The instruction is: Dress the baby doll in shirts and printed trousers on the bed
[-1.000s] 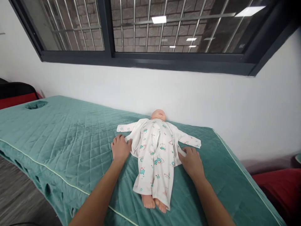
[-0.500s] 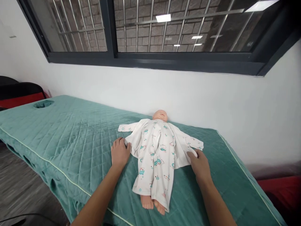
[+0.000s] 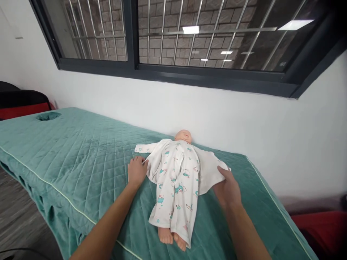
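Observation:
A baby doll (image 3: pixel 183 135) lies on its back, its head by the wall and its feet toward me. White printed trousers (image 3: pixel 176 191) cover its legs and front. Beneath them a white baby shirt (image 3: pixel 210 168) is spread to both sides, its left sleeve stretched out on the bed. My left hand (image 3: pixel 137 171) pinches the shirt's left edge between thumb and fingers. With my right hand (image 3: pixel 227 186) I grip the shirt's right flap, thumb on top and fingers underneath; the flap is lifted and hides most of the right sleeve.
A green quilted cover (image 3: pixel 89 155) lies over the bed, with a face hole (image 3: pixel 48 116) at the far left. Behind it are a white wall (image 3: pixel 130 101) and a barred window (image 3: pixel 184 39). Red items (image 3: pixel 322 231) stand at the right, and a black and red chair (image 3: pixel 24 104) at the left.
My right hand has turned and raised the shirt's right flap, which now covers most of the right sleeve. My left hand stays at the left edge. The view has shifted slightly.

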{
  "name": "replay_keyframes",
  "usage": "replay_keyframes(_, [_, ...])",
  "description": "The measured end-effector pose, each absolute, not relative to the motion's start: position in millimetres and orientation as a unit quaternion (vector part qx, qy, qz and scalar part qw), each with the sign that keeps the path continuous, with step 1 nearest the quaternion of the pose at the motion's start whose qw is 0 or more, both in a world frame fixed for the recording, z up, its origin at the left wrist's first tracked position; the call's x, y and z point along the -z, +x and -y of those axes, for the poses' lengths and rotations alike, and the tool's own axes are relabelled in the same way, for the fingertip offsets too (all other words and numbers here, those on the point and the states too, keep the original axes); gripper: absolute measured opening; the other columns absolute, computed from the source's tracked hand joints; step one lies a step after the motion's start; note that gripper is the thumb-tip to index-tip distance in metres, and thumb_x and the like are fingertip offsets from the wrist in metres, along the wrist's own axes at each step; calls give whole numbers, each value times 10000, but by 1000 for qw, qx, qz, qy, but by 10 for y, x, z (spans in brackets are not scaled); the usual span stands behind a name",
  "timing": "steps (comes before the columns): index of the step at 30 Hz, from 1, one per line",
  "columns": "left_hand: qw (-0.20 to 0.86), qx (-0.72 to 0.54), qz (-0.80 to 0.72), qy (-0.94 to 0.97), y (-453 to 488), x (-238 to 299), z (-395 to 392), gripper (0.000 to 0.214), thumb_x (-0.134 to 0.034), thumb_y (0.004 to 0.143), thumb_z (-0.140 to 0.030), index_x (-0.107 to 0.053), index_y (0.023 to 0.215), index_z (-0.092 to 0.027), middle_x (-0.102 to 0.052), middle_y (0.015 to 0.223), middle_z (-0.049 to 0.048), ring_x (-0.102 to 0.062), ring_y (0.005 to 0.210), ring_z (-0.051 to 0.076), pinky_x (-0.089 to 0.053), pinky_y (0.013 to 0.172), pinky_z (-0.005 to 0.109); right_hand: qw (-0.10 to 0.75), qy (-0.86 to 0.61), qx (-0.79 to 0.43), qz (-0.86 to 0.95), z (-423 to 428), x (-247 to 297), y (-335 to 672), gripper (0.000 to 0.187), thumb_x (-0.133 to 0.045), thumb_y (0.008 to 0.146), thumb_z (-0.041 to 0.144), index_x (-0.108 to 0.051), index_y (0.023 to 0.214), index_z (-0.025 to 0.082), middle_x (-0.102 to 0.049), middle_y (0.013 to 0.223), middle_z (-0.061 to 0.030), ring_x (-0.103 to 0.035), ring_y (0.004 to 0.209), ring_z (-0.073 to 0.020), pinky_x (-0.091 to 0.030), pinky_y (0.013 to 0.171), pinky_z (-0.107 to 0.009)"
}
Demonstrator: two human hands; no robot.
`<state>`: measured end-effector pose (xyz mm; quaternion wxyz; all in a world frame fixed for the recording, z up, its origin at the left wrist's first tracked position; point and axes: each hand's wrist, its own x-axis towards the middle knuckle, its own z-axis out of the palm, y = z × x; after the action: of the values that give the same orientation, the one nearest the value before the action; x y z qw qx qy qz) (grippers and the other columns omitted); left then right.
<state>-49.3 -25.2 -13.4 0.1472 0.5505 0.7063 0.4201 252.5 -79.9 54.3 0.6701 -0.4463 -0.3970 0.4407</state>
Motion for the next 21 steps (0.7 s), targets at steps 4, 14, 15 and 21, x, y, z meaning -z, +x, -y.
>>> replay_keyframes(4, [255, -520, -614, 536, -246, -203, 365, 252, -406, 934, -404, -532, 862, -198, -645, 910, 29, -599, 864, 181, -492, 800, 318, 486, -495, -314, 647, 732, -725, 2034, 179, -591, 824, 308, -627, 978, 225, -577, 1377, -58, -464, 1335, -297, -368, 1104, -526])
replay_keyframes(14, [206, -342, -369, 839, 170, -744, 798, 197, -421, 966, -366, -570, 958, -238, -652, 1134, 72, -547, 1179, 240, -439, 1004, 403, 334, -467, -90, 814, 1142, -438, 1929, 285, -456, 933, 205, -549, 1191, 281, -504, 1425, -57, -411, 1370, -248, -406, 1098, -497])
replay_keyframes(15, [207, -352, -376, 832, 141, -706, 774, 213, -410, 973, -373, -577, 997, -243, -651, 1152, 64, -546, 1188, 232, -444, 1004, 396, 345, -477, -82, 804, 1185, -418, 1976, 232, -466, 936, 221, -564, 1137, 285, -538, 1378, -60, -452, 1329, -255, -443, 1056, -482])
replay_keyframes(21, [189, -424, -411, 784, 102, -516, 491, 238, -381, 978, -258, -565, 1127, -227, -642, 1191, 60, -547, 1173, 208, -448, 1019, 399, 375, -549, -48, 746, 1217, -342, 2104, 134, -475, 954, 291, -556, 1059, 269, -614, 1082, -84, -598, 983, -230, -514, 801, -368])
